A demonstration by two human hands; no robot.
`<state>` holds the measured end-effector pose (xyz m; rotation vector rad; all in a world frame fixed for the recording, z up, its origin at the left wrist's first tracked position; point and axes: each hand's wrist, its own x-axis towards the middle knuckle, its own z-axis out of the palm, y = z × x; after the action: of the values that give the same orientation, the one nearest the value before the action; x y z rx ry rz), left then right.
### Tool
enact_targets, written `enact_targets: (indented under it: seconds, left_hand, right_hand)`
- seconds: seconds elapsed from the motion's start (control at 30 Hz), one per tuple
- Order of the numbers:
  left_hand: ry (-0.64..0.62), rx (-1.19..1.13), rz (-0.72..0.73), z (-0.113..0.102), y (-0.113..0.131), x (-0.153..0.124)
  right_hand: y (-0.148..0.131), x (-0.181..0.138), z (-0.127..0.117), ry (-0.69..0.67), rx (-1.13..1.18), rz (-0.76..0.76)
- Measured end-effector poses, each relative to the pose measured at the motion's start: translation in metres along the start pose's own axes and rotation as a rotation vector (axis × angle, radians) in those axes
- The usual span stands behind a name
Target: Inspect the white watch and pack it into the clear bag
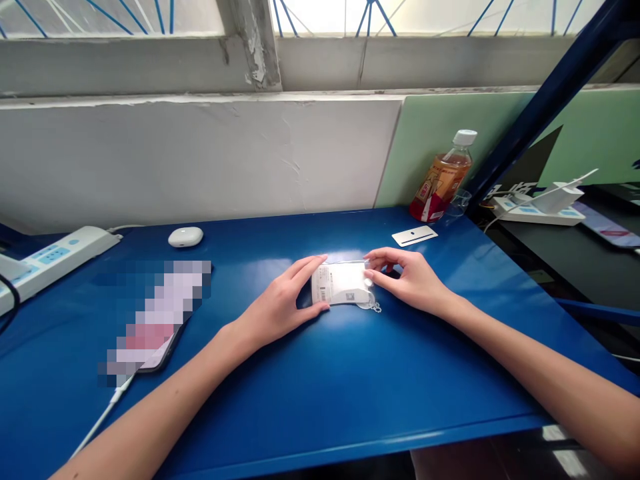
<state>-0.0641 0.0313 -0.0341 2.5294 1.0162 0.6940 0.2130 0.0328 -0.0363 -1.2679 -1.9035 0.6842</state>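
White packet lies between left fingers, spread, holding its end, and right fingers, parted, grip unclear

Probably a dormitory: blue desk, power strip (barred windows above)

Packet between left hand and right hand: print too small to read. Phone left of left hand: screen pixelated. Power strip farther left: cut off by frame edge.

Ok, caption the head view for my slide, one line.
Left grip holding one end of a small white packet, right grip at the other end, on a blue desk.
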Motion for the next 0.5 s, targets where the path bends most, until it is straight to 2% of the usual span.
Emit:
enact_targets:
  seconds: [0.13, 0.23, 0.33, 0.5]
  left_hand:
    - [-0.062, 0.0, -0.013, 0.0, -0.002, 0.0]
    - [-0.081, 0.008, -0.016, -0.001, -0.005, 0.0]
    - [-0.073, 0.037, -0.014, -0.001, -0.007, 0.0]
    - [-0.082, 0.073, -0.02, -0.002, -0.008, 0.001]
  right_hand:
    - [0.004, 0.0, -0.007, -0.004, -0.256, -0.205]
    - [0.006, 0.001, -0.013, -0.114, -0.334, -0.33]
    - [0.01, 0.004, -0.018, -0.238, -0.356, -0.375]
    - [0.015, 0.006, -0.02, -0.285, -0.383, -0.356]
